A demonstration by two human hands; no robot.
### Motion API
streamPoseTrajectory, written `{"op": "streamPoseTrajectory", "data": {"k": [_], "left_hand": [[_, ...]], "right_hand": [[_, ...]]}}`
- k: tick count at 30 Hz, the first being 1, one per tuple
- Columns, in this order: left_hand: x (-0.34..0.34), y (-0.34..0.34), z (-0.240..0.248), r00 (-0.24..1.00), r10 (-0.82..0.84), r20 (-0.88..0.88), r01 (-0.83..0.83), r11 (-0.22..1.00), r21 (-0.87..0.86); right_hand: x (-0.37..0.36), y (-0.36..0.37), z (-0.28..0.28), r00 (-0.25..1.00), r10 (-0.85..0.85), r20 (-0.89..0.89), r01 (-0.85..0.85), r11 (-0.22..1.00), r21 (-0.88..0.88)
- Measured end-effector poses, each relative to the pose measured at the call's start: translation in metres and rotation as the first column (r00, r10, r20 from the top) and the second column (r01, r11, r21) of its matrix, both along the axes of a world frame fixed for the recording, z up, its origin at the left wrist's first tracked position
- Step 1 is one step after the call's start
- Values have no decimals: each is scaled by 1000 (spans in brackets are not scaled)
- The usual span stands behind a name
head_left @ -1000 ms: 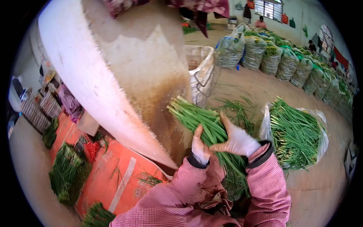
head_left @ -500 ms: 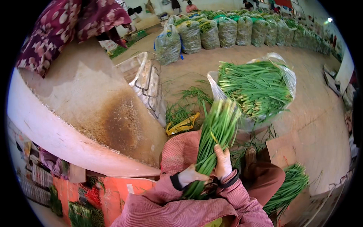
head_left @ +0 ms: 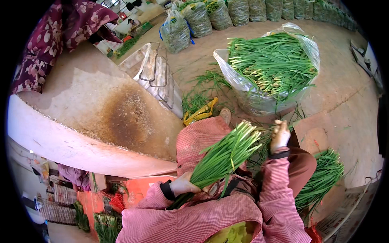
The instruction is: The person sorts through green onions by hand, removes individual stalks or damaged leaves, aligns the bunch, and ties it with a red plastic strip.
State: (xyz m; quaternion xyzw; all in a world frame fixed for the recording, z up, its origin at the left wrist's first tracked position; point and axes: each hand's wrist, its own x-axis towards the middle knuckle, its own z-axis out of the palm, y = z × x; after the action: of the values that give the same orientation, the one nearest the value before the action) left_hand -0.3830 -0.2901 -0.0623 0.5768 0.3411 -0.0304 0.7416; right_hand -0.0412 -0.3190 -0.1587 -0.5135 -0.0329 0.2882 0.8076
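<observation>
Left hand [head_left: 185, 184]: grip clamped on bunch [head_left: 223, 154], near bag [head_left: 248, 99]. Right hand [head_left: 280, 135], nearer bag: fingers curled; cannot tell if holding. Judged: bunch gathered, apparently banded; outside heaped bag.

Clothing comprises one pink fine-checked long-sleeved top [head_left: 174, 214], with dark cuffs [head_left: 167, 189] at seven and four o'clock, yellow-green cloth [head_left: 231, 234] showing at its six o'clock opening, one reddish checked leg covering [head_left: 204, 131] near centre, and one reddish-brown trouser leg [head_left: 302, 164] at four o'clock.
</observation>
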Motion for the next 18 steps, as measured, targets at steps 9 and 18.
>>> {"op": "streamPoseTrajectory", "data": {"k": [9, 18], "left_hand": [[4, -1, -14, 977, 145, -155, 58, 520, 852], [-21, 28, 6, 977, 178, -119, 121, 4, 993]], "right_hand": [[-113, -44, 67, 699, 707, 107, -687, 705, -178], [-14, -52, 32, 875, 308, -373, -152, 907, 392]]}}
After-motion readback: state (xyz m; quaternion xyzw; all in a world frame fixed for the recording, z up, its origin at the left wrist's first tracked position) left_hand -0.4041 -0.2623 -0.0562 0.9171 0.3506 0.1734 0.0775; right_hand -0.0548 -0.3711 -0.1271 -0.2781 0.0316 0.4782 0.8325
